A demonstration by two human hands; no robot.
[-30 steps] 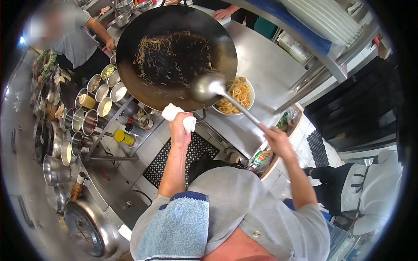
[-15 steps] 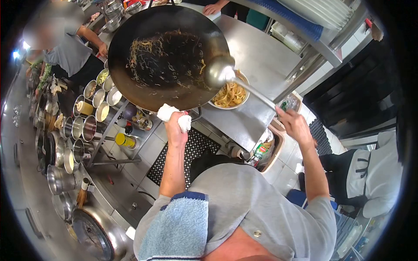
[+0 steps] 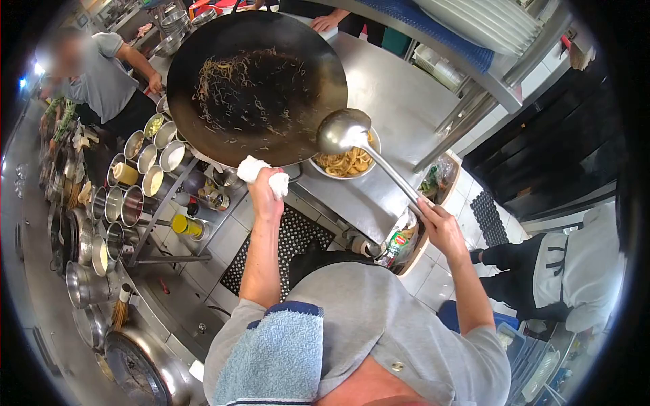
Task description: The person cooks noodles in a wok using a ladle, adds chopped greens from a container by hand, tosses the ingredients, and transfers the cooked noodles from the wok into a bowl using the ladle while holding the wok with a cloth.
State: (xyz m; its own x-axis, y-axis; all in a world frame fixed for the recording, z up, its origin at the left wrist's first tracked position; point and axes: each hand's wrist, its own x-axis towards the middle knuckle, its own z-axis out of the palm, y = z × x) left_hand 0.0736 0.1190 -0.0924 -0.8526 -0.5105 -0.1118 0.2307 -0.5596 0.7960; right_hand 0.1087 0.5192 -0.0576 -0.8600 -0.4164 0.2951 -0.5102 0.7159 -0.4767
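My left hand point(image 3: 266, 194) is closed round a white cloth point(image 3: 252, 169) at the near rim of a big dark wok point(image 3: 271, 139). Thin noodle strands point(image 3: 227, 71) cling to the wok's inside. With my right hand point(image 3: 439, 227) I grip the handle of a steel ladle point(image 3: 342, 132). The ladle's bowl hangs over a white bowl point(image 3: 374, 145) and hides part of it. Thick noodles point(image 3: 345, 164) fill that bowl, which stands on the steel counter point(image 3: 399, 101) beside the wok.
Metal containers point(image 3: 133, 205) of ingredients stand at the left, near a yellow-capped bottle point(image 3: 181, 224). A person point(image 3: 112, 74) is at the upper left, another point(image 3: 575, 267) at the right. Someone's hand point(image 3: 326, 21) rests beyond the wok. Stacked plates point(image 3: 484, 24) sit on the upper-right shelf.
The wok and noodle bowl appear slightly further left in view. The ladle has moved from the wok's edge to above the noodle bowl.
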